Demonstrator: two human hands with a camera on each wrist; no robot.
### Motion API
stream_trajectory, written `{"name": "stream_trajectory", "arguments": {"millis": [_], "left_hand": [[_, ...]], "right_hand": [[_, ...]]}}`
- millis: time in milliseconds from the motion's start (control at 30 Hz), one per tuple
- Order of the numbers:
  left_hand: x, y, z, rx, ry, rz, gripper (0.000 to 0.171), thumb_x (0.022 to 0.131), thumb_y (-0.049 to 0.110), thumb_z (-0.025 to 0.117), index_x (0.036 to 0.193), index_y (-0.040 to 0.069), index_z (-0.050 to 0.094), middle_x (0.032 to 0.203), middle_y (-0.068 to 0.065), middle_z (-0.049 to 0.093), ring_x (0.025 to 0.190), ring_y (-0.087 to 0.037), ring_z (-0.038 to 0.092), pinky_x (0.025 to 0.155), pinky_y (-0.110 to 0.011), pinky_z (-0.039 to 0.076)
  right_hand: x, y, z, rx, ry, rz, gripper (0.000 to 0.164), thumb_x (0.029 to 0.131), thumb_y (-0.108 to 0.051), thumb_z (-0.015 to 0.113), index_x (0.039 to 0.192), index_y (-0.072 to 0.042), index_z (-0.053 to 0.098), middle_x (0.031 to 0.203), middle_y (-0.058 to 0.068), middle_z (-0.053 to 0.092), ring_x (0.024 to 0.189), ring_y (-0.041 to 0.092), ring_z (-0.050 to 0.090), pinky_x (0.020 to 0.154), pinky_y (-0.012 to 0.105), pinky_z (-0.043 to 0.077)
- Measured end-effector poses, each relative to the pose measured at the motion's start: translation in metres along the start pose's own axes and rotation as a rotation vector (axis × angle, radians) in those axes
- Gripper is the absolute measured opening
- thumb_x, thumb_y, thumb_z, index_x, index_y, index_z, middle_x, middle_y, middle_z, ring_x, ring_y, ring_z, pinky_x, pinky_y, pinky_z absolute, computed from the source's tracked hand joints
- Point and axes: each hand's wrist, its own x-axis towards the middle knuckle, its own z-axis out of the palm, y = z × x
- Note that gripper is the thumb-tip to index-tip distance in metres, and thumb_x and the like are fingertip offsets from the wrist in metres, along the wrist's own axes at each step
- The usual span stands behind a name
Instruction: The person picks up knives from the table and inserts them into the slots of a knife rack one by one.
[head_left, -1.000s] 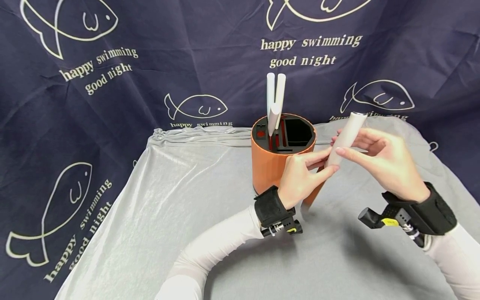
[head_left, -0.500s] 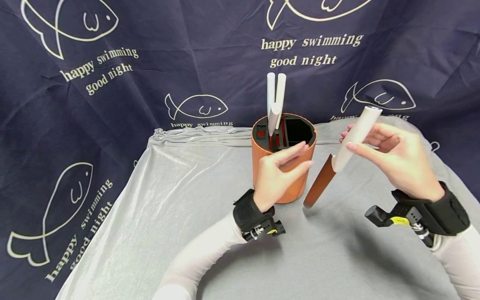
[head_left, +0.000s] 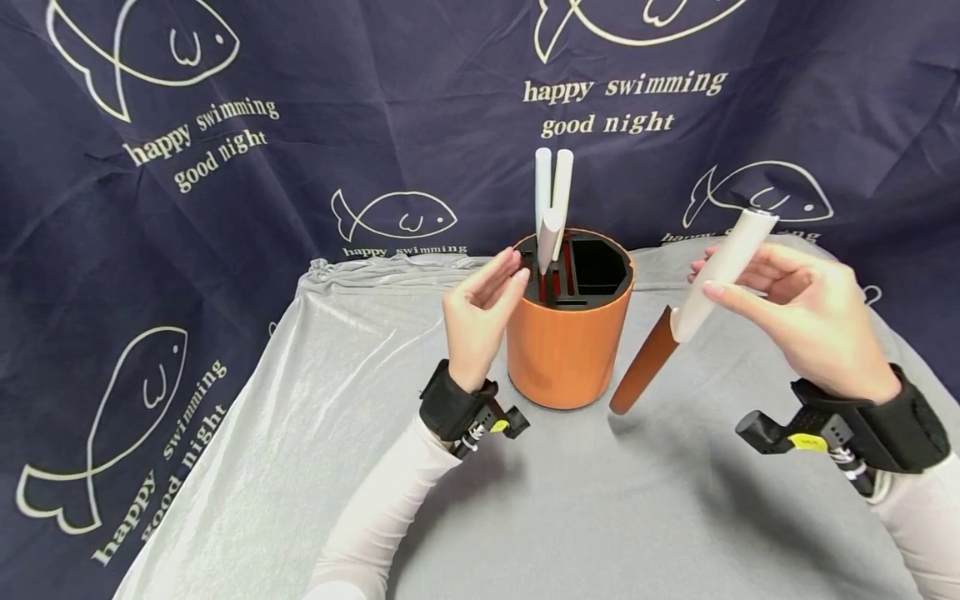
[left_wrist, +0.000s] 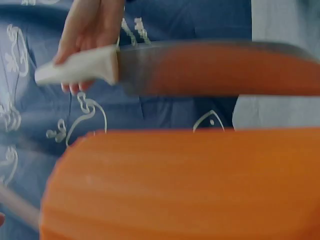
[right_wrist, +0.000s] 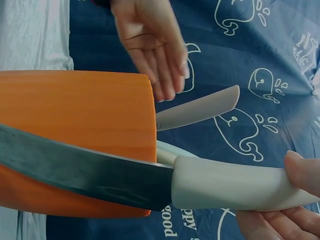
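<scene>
My right hand (head_left: 810, 312) grips a large knife by its white handle (head_left: 723, 271). The knife's blade (right_wrist: 85, 167) points down and left in the head view, beside the orange knife block (head_left: 566, 354), and mirrors its colour. At the block's left rim is my left hand (head_left: 476, 325), fingers extended and thumb apart, holding nothing. In the right wrist view the left hand (right_wrist: 155, 52) appears beyond the block's top end. Several pale-handled knives (head_left: 550, 225) stand in the slots of the block's black top (head_left: 562, 304); their blades are hidden inside.
A wide dark opening (head_left: 600, 268) takes up the right part of the block's top. Grey cloth (head_left: 360, 400) covers the table. Behind it hangs a navy curtain (head_left: 420, 108) printed with fish and lettering.
My left hand has left the knife and moved left, past the block's front, to its left rim. The right hand has drawn the knife a little to the right, uncovering its blade.
</scene>
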Motion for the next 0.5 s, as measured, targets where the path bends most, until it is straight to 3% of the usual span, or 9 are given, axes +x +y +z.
{"name": "stream_trajectory", "arguments": {"millis": [233,500], "left_hand": [[0.009,-0.017,-0.007,0.049,0.062,-0.05,0.037,0.088,0.001,0.068,0.122,-0.011,0.061,0.122,-0.027,0.063,0.116,-0.034,0.061,0.098,-0.029,0.051],[0.013,-0.029,-0.009,0.019,0.094,-0.181,0.034,0.089,0.0,0.066,0.121,-0.009,0.063,0.122,-0.025,0.063,0.115,-0.03,0.062,0.094,-0.028,0.054]], "right_hand": [[0.001,0.001,-0.002,0.153,-0.009,-0.029,0.036,0.08,0.02,0.066,0.115,0.016,0.061,0.107,0.013,0.071,0.093,0.017,0.069,0.082,0.018,0.054],[-0.002,0.0,-0.005,0.258,0.02,-0.021,0.038,0.08,0.023,0.062,0.118,0.019,0.058,0.107,0.017,0.071,0.097,0.022,0.069,0.087,0.021,0.054]]}}
